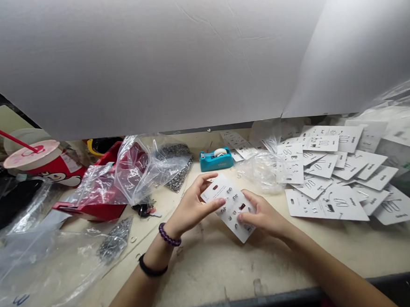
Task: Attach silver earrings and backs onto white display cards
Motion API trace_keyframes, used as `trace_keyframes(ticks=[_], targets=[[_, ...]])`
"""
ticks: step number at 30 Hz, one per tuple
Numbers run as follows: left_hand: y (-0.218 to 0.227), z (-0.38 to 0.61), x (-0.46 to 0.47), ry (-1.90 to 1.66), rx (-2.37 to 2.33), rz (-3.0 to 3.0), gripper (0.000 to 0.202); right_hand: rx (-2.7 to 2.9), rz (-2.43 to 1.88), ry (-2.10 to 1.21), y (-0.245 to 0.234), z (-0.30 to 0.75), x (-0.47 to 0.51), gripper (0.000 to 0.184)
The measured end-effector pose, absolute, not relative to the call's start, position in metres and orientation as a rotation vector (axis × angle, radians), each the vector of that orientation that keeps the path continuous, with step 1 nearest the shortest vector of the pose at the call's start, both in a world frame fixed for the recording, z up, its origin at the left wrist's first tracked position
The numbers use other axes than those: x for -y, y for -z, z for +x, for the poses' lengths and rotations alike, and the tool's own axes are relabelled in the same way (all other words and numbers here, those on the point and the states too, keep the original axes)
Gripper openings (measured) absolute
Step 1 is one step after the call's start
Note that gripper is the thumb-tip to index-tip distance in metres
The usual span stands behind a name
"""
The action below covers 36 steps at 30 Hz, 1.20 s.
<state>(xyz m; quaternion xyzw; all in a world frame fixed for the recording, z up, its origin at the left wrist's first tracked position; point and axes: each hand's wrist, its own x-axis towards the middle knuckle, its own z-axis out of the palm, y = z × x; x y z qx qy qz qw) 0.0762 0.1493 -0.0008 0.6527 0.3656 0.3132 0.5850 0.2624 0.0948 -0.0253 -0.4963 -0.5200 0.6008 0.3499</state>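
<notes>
Above the table, tilted, is a white earring card (230,217) with a hang hole and rows of small metal earrings. My left hand (196,203) grips its upper left side, thumb across the front and fingers behind. On the lower right side my right hand (261,215) pinches the same card, its thumb pressed near the earrings. The fingers behind the card are mostly hidden. Just beyond it stands a teal tape dispenser (216,160). To the right lies a loose pile of similar white cards (326,206) with earrings on them.
On the left are a red scoop-like tray (100,210), clear plastic bags (41,277), a bag of small metal pieces (116,239) and a red cup with a straw (47,162). A crumpled clear bag (264,170) lies mid-table. A large white panel (170,62) hangs across the back.
</notes>
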Motion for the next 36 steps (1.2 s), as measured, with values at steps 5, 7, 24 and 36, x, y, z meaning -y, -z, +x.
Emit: trace_keyframes(ticks=[5, 7, 24, 36], targets=[[-0.001, 0.071, -0.15, -0.646, -0.872, 1.64, 0.05, 1.519, -1.34, -1.484, 0.023, 0.267, -0.095, 0.021], [0.0, 0.071, -0.149, -0.63, -0.903, 1.673, 0.048, 1.584, -1.379, -1.429, 0.024, 0.267, -0.096, 0.018], [-0.003, 0.072, -0.145, -0.557, -1.071, 2.257, 0.017, 1.753, -1.447, -1.337, 0.024, 0.27, -0.095, 0.012], [0.01, 0.077, -0.146, -0.417, -0.978, 2.682, 0.02, 1.663, -1.39, -1.473, 0.021, 0.273, -0.096, 0.014]])
